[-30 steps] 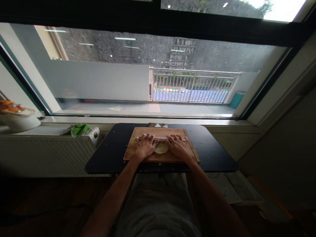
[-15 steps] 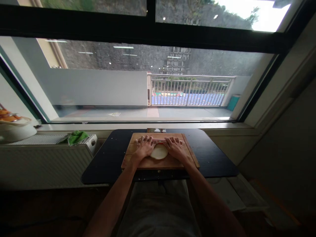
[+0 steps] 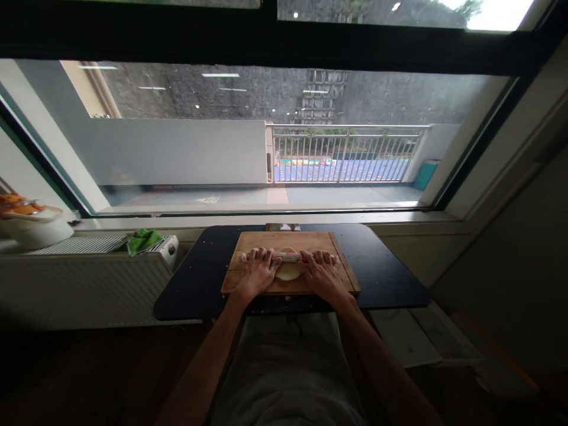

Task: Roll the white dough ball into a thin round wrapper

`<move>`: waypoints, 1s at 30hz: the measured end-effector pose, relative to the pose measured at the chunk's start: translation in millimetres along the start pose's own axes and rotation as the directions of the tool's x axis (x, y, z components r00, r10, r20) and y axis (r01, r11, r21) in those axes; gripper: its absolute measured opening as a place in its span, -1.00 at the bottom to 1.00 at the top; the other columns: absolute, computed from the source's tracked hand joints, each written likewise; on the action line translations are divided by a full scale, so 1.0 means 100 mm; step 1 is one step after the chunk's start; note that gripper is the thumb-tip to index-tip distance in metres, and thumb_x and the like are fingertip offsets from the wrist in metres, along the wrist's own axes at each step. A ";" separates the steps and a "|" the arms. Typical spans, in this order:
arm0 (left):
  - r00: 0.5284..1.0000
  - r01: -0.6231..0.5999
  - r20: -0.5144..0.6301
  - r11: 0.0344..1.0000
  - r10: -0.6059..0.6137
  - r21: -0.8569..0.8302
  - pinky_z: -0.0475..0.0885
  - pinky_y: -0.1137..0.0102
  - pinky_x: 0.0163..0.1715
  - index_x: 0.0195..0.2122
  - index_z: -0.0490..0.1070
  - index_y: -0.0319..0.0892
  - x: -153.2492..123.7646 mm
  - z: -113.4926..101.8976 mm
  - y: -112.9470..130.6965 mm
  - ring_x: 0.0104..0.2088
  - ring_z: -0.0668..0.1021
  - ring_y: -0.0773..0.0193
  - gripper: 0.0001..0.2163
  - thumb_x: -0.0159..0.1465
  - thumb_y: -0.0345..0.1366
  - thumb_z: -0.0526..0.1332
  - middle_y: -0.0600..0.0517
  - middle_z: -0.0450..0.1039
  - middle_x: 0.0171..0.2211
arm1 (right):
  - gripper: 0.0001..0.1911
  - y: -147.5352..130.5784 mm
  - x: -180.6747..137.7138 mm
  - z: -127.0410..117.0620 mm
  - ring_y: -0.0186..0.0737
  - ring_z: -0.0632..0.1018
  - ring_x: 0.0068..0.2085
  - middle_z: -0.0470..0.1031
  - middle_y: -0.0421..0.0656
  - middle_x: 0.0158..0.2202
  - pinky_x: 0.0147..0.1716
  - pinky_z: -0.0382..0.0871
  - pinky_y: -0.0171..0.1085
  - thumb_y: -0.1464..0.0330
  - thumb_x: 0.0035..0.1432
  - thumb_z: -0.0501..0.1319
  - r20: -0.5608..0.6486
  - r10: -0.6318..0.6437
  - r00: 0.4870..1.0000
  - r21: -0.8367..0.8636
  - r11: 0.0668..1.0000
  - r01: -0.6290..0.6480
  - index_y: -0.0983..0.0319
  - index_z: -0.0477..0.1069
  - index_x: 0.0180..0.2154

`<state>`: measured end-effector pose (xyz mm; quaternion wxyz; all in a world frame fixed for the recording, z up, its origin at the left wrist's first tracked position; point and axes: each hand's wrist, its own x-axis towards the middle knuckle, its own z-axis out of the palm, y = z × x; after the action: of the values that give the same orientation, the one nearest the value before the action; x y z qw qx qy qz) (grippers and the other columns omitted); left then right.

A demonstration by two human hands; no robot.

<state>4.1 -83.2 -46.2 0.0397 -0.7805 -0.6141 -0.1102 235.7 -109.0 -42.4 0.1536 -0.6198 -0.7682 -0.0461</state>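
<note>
A round, flat piece of dough [image 3: 289,273] lies on a wooden cutting board [image 3: 306,239]. Across the dough runs a rolling pin [image 3: 288,257], with some dough showing on both its far and near sides. My left hand [image 3: 260,269] presses on the pin's left end, fingers bent over it. The right end is under my right hand [image 3: 322,270], its fingers curled over in the same way. Both hands hide the ends of the pin.
The board rests on a dark table [image 3: 390,278] with rounded corners, standing against the window sill. Small crumbs dot the table. To the left is a radiator [image 3: 97,284] with a green cloth [image 3: 144,240] on top and a white pot [image 3: 33,228] beyond it.
Both hands have drawn the rolling pin back toward me, from the dough's far edge onto its middle. My view has also tilted down a little.
</note>
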 end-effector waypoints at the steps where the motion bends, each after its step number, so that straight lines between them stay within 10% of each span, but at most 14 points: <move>1: 1.000 -0.004 -0.022 1.000 0.004 0.001 0.21 -0.24 0.42 0.40 0.36 -0.04 -0.06 0.00 0.00 0.35 0.38 -0.18 -0.55 0.64 -0.04 -0.07 -0.21 0.42 0.34 | -0.48 -0.01 -0.04 -0.01 0.17 0.38 0.27 0.49 0.03 0.27 0.33 0.20 0.20 0.11 0.61 0.01 -0.001 -0.004 1.000 0.000 1.000 0.004 -0.01 0.31 0.47; 18: 0.958 -0.060 -0.281 0.998 0.059 0.005 0.35 -0.19 0.33 0.28 0.47 -0.07 -0.71 0.09 0.05 0.23 0.48 -0.15 -0.62 0.62 -0.05 0.05 -0.17 0.55 0.12 | -0.47 -0.15 -0.61 -0.01 0.18 0.38 0.28 0.51 0.04 0.24 0.34 0.17 0.37 0.09 0.63 -0.01 -0.099 -0.088 0.991 0.028 0.995 0.091 -0.02 0.31 0.48; 30: 0.972 0.026 -0.232 1.000 -0.026 -0.001 0.20 -0.37 0.43 0.40 0.41 0.02 -0.58 0.14 0.13 0.41 0.38 -0.20 -0.57 0.61 -0.03 0.02 -0.20 0.44 0.37 | -0.40 -0.14 -0.44 -0.07 0.18 0.40 0.22 0.49 0.07 0.27 0.23 0.30 0.22 0.08 0.63 -0.03 -0.067 -0.097 0.993 -0.025 0.995 0.096 -0.09 0.16 0.57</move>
<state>5.4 -138.8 -71.5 0.1104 -0.7541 -0.6156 -0.2005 231.1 -155.5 -46.9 0.1703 -0.5816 -0.7911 -0.0830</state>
